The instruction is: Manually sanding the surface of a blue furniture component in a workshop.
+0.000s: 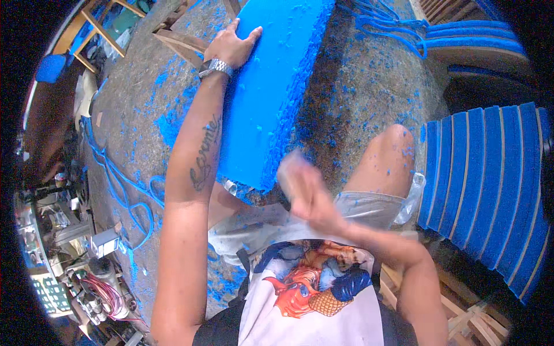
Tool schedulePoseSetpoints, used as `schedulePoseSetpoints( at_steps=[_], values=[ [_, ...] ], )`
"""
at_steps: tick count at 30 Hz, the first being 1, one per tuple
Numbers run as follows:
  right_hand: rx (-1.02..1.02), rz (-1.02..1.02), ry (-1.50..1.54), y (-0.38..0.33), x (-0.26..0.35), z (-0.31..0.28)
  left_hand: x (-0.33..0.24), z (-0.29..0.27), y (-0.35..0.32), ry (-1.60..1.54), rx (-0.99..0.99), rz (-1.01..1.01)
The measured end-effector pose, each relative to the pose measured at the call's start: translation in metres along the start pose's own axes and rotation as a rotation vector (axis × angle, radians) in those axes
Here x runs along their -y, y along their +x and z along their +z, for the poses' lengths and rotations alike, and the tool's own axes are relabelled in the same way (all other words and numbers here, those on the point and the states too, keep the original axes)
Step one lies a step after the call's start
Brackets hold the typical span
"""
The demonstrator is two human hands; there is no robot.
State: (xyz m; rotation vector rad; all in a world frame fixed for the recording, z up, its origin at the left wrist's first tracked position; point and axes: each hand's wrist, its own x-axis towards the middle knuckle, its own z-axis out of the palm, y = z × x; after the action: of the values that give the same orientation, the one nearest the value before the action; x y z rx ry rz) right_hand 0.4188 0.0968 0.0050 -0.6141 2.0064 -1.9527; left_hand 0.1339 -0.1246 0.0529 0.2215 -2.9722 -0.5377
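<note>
Fingers of L hand lie splayed on the blue block, thumb apart, clasping nothing, prob. to steady it w/ flat pressure; R hand is blurred just beside the block's near R corner, fingers seemingly curled, but can't make out if they hold anything or touch it; block lies lengthwise ahead of the lap, L of the R knee, smooth face up & rough, crumbly side to the R, presumably so that side faces the R hand; its support is hidden; blue crumbs dot the floor & R knee; loose blue cords lie to the L, perhaps to stay clear of the legs; blue layers w/ pale seams sit at far R, maybe kept within reach.
</note>
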Motion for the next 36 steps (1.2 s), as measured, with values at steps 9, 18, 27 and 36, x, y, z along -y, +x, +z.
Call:
schedulePoseSetpoints(
  at_steps=[9, 18, 27, 36],
  values=[
    [-0.254, 0.17, 0.295, 0.021, -0.013, 0.033, -0.001, -0.003, 0.0, 0.007, 0.019, -0.009],
    [-0.467, 0.168, 0.277, 0.074, -0.016, -0.002, 0.002, -0.001, -0.002, 0.002, 0.005, 0.012],
    [-0.319, 0.366, 0.404, 0.001, 0.005, 0.021, -0.013, -0.019, -0.015, -0.096, 0.013, 0.032],
    [0.026, -0.028, -0.228, -0.027, 0.002, 0.035, -0.023, -0.039, -0.03, -0.074, 0.058, -0.065]
  ],
)
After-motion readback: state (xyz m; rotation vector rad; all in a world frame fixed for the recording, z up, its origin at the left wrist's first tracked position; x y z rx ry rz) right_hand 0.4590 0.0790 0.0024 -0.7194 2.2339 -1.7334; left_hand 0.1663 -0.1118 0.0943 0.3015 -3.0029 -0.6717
